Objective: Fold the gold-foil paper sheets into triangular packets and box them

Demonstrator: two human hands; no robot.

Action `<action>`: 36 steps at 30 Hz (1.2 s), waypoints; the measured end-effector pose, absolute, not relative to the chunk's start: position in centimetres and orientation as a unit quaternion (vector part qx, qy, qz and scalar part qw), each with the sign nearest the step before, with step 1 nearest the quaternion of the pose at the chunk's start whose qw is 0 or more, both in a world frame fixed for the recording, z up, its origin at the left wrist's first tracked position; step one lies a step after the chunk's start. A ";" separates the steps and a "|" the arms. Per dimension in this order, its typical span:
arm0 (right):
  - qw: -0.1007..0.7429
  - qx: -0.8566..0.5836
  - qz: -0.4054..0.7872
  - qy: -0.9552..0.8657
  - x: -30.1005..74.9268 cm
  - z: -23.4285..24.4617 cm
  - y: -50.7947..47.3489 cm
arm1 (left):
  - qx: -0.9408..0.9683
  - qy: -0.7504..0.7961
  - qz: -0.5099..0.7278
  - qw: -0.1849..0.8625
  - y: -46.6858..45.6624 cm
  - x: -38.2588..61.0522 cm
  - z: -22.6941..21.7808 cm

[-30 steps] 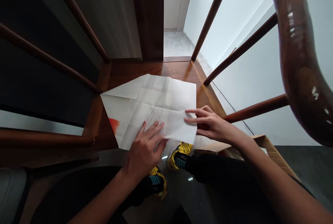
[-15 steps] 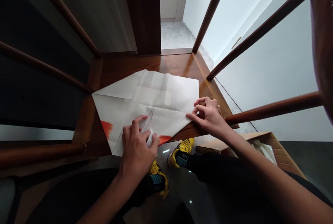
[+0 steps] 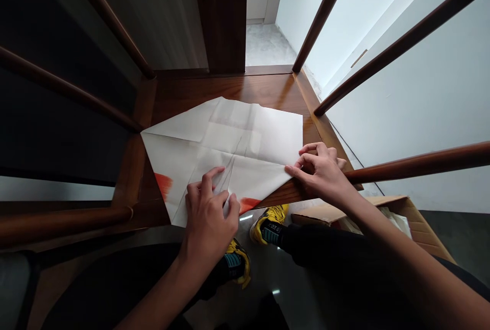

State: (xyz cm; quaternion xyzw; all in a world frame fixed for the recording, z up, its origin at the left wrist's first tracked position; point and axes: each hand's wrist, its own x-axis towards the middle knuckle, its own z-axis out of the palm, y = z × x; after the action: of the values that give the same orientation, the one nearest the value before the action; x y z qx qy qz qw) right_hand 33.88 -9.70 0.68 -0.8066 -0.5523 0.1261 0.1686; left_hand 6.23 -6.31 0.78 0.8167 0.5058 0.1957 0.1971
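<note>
A creased white sheet of paper (image 3: 268, 136) lies on a brown wooden chair seat (image 3: 184, 85), with folded flaps, faint grey lines and orange-red painted patches near its front edge. My left hand (image 3: 210, 217) rests over the paper's near part, fingers bent and apart, the fingertips on its surface. At the right, my right hand (image 3: 319, 169) pinches the paper's corner between thumb and finger. The paper's front edge is partly hidden beneath my left hand.
Wooden spindles (image 3: 333, 13) rise around the seat. On the floor at right stands an open cardboard box (image 3: 424, 222) with pale wrapping inside. My yellow shoes (image 3: 268, 222) are below the front edge. A white wall (image 3: 432, 95) is at right.
The whole view has shifted slightly, so the seat and paper appear further right. Both hands keep nearly the same pose on the paper.
</note>
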 end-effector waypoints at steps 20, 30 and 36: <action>0.152 -0.840 0.164 -0.495 32.9 0.9 -9.2 | 0.891 0.406 0.190 0.075 -7.9 9.9 2.2; 0.257 -0.804 0.004 -0.536 32.1 -1.5 -12.0 | 0.958 0.277 0.066 0.022 -9.3 14.1 -1.3; 0.145 -0.630 0.007 -0.763 30.9 -2.3 -14.2 | 0.964 0.257 0.067 0.028 -6.9 10.9 -0.8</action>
State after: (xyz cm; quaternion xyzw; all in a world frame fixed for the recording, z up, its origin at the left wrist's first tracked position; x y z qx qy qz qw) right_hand 30.95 -14.17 -2.32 -0.6301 -0.7629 0.0071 0.1447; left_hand 10.92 -6.86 -0.83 0.9636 0.2572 0.0666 0.0283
